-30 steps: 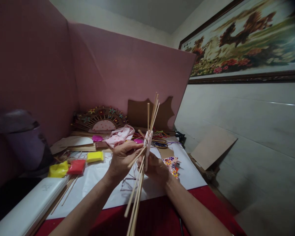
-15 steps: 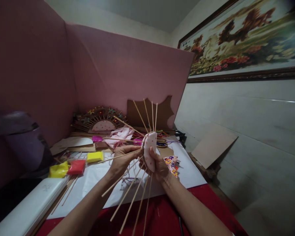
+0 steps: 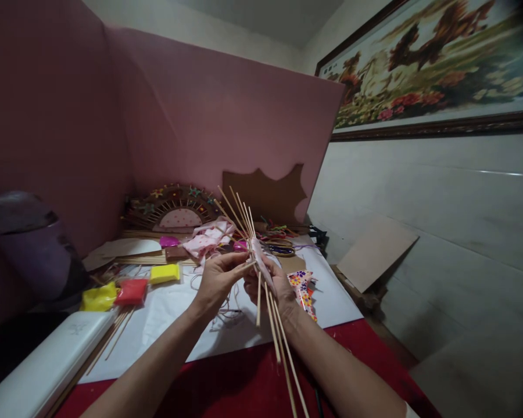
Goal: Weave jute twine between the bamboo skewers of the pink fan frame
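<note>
A half-round piece covered in pink dotted cloth (image 3: pixel 264 270), with several thin wooden sticks (image 3: pixel 275 331) fanning out from its edge, is held up over the table, turned nearly edge-on. My right hand (image 3: pixel 279 285) is wrapped round the cloth-covered piece from the right. At its left edge my left hand (image 3: pixel 222 277) pinches with thumb and fingers near a stick's base; its fingertips partly hide what they grip. Some sticks point up and away, others down toward me.
A decorated fan (image 3: pixel 178 209) stands at the back left beside brown cardboard (image 3: pixel 264 194). Pink cloth (image 3: pixel 209 238), yellow packet (image 3: pixel 164 273), red packet (image 3: pixel 131 291) and a white case (image 3: pixel 47 360) lie left. Flowered scraps (image 3: pixel 303 287) lie right, near scissors (image 3: pixel 281 249).
The half-round piece has turned from showing its dotted face to nearly edge-on, and its sticks now look bunched together. Both hands remain at it; the view has shifted slightly.
</note>
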